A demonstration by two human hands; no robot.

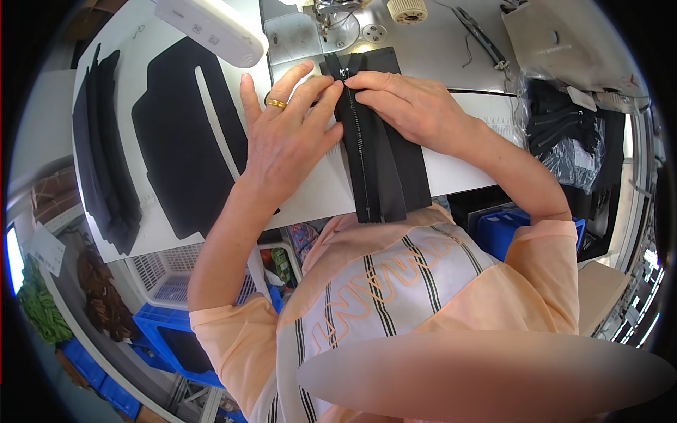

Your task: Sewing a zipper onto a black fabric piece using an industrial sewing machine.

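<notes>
I see the black fabric piece (pixel 395 169) with its zipper (pixel 358 141) lying flat across the near edge of the white sewing table (pixel 310 190), its top end just under the needle area of the sewing machine (pixel 331 17), its lower end hanging slightly over the table's near edge. My left hand (pixel 285 137) rests flat, fingers spread, fingertips pressing the zipper tape from the left, grasping nothing. My right hand (pixel 412 106) lies on the fabric's top right part, fingers curled down and pinching the cloth beside the zipper pull. I judge the piece light, limp and prone to sliding on the smooth table; the zipper teeth give the only stiff line. Best hold: flat pressure either side of the teeth near the top, not a pinch at the floppy lower end. More black cut pieces (pixel 183 141) lie toward the table's left edge, scissors (pixel 479 35) toward the far right
</notes>
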